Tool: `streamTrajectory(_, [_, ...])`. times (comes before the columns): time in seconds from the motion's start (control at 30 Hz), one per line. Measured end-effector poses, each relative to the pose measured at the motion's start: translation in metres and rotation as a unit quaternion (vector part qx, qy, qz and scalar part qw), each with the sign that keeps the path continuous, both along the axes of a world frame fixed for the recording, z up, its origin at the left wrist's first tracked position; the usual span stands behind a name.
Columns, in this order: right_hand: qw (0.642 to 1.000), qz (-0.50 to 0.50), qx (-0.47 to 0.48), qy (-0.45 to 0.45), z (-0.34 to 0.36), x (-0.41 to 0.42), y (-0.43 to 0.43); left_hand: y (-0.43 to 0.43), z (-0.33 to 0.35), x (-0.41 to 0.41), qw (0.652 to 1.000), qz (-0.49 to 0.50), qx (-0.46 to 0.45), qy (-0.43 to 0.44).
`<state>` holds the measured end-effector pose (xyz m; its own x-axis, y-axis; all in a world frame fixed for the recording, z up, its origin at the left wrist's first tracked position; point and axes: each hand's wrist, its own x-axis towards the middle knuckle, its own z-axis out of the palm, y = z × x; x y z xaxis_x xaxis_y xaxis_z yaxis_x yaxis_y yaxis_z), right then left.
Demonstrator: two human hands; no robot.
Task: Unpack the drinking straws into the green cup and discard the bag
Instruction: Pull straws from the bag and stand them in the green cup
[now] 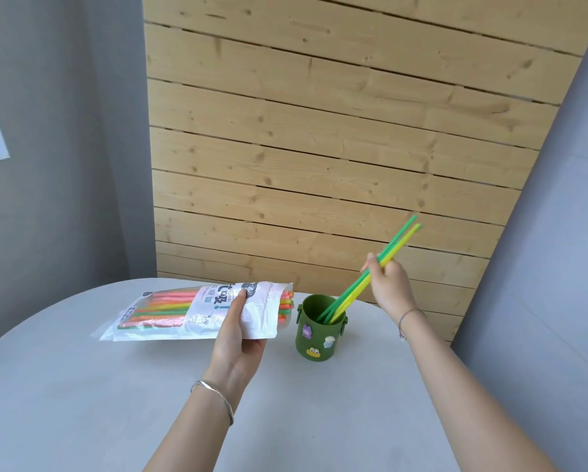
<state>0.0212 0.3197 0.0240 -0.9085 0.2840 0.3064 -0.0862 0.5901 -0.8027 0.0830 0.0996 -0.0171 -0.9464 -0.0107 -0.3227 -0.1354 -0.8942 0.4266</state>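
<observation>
The green cup (321,330), stuck with small cartoon charms, stands upright on the round grey table (81,386). My right hand (389,282) pinches a green and a yellow straw (400,238) whose lower ends rest inside the cup while their tops lean up to the right. Left of the cup, my left hand (240,338) grips the clear and white straw bag (183,310) near its open end. The bag lies almost flat above the table, its mouth facing the cup. Several orange, yellow, green and pink straws fill it.
A pale wooden slat panel (320,131) leans behind the table, between grey walls (64,131). The table's curved far edge runs just behind the bag and cup. A silver bangle circles my left wrist, a thin bracelet my right.
</observation>
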Motion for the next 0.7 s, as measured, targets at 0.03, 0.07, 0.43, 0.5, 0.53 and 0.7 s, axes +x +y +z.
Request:
streamTrajectory(0.03, [0.999,0.012,0.008,-0.033,-0.005,-0.004,-0.001,-0.001,-0.001,-0.001,1.0,0.005,-0.002,0.0])
streamTrajectory(0.07, [0.997,0.025,0.01,-0.067,-0.009,-0.009,-0.002,-0.001,-0.002,-0.002,1.0,0.009,-0.004,0.0])
streamTrajectory(0.43, [0.985,0.031,-0.091,-0.142,-0.04,-0.007,0.0,0.003,-0.003,-0.001,1.0,0.0,-0.024,0.006])
streamTrajectory(0.5, [0.988,-0.031,-0.119,-0.094,-0.035,0.011,-0.005,0.003,-0.003,0.002,0.999,-0.004,-0.03,0.015])
streamTrajectory(0.53, [0.988,-0.049,-0.137,-0.059,-0.033,0.022,-0.01,0.004,-0.003,0.003,0.999,-0.005,-0.034,0.021])
streamTrajectory(0.7, [0.973,0.101,-0.207,0.004,-0.027,0.074,-0.062,0.009,0.001,0.016,0.997,-0.031,-0.052,0.038])
